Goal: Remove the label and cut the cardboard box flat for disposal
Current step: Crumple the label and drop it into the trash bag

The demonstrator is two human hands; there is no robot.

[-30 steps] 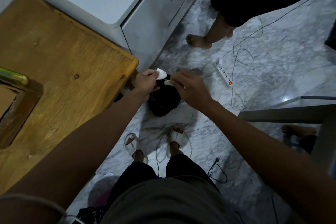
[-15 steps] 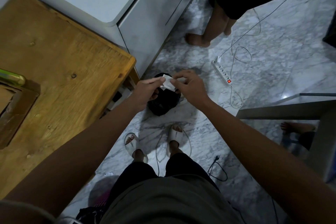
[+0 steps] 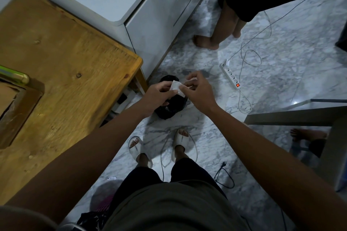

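Both my hands pinch a small white label (image 3: 175, 88) above a black rubbish bag (image 3: 171, 106) that sits on the marble floor. My left hand (image 3: 156, 95) grips its left side, my right hand (image 3: 197, 92) its right side. The brown cardboard box (image 3: 14, 107) lies at the left edge of the wooden table (image 3: 75, 62), only partly in view. A yellow-green cutter handle (image 3: 14, 76) rests on the box's far side.
A white cabinet (image 3: 155, 15) stands behind the table. On the floor lie a white power strip (image 3: 231, 76) with a red switch and loose cables. Another person's bare legs (image 3: 221, 30) stand at the back. A grey table edge (image 3: 293, 116) juts in at the right.
My hands have lifted the label away from the bag's mouth and now hold it stretched out between them. The view has shifted slightly.
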